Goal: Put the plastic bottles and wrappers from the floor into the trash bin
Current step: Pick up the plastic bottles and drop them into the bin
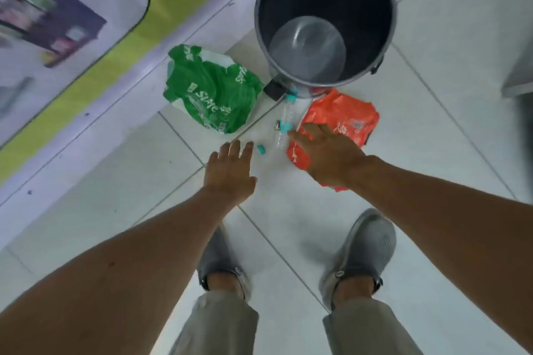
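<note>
A grey trash bin (pixel 392 17) stands open on the tiled floor ahead, with nothing visible inside. A crumpled green wrapper (pixel 210 89) lies to its left. An orange wrapper (pixel 343 117) lies just below the bin. Between them rests a clear plastic bottle (pixel 284 124) with a teal label, and a second teal-capped bottle (pixel 292 94) lies against the bin's base. A small teal cap (pixel 261 149) sits on the floor. My left hand (pixel 229 173) hovers open just short of the cap. My right hand (pixel 326 155) is spread open over the orange wrapper's near corner.
My two feet in grey shoes (pixel 366 242) stand on the white tiles close behind the litter. A wall with a green and white poster (pixel 86 8) runs along the left. A grey object (pixel 519 72) shows at the right edge.
</note>
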